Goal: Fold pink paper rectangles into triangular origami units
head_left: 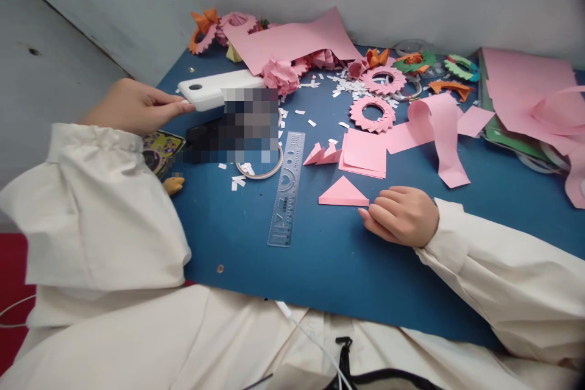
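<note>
At the upper left my left hand is closed in a pinch on the near end of a white oblong device with a round dark spot. That device is raised at a slant over a dark, blurred-out object. My right hand rests on the blue table with its fingers curled in a loose fist, right at the corner of a folded pink paper triangle. Whether it touches that corner is hard to tell. A clear plastic ruler lies left of the triangle. Stacked pink paper squares and small folded pink pieces lie behind it.
Pink paper rings, a large pink sheet and white scraps line the table's back. A curled pink strip and more pink paper lie at right. A roll of tape sits left of the ruler.
</note>
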`<state>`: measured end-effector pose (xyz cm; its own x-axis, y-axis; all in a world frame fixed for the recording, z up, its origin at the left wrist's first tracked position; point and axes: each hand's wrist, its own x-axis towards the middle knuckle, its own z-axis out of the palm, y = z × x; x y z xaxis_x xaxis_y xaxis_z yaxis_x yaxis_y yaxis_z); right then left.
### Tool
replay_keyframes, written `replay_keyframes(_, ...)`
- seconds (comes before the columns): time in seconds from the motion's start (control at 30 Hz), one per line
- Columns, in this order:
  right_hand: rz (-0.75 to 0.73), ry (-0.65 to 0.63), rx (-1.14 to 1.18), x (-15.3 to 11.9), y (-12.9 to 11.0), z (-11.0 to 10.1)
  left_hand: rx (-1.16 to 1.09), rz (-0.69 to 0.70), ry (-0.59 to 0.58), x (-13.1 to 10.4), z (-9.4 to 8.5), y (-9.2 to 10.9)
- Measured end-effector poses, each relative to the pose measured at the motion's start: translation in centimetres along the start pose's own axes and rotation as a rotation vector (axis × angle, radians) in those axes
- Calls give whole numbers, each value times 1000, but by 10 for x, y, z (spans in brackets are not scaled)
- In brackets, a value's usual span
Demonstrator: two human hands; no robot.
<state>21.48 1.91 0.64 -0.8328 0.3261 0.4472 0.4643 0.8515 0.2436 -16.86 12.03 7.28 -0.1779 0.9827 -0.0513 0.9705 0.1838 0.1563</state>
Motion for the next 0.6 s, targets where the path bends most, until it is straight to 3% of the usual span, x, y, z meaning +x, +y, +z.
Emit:
replay_keyframes(0.47, 6, 7, -3, 0, 0, 0, 83, -76, -66, -3, -9, 5)
replay_keyframes(0.57, 8, 6, -5, 0, 0, 0, 114, -102, 22, -2, -6, -5)
replay_keyframes(0.6, 9, 6, -6, 0, 0, 0, 122, -105, 113, 1, -4, -12)
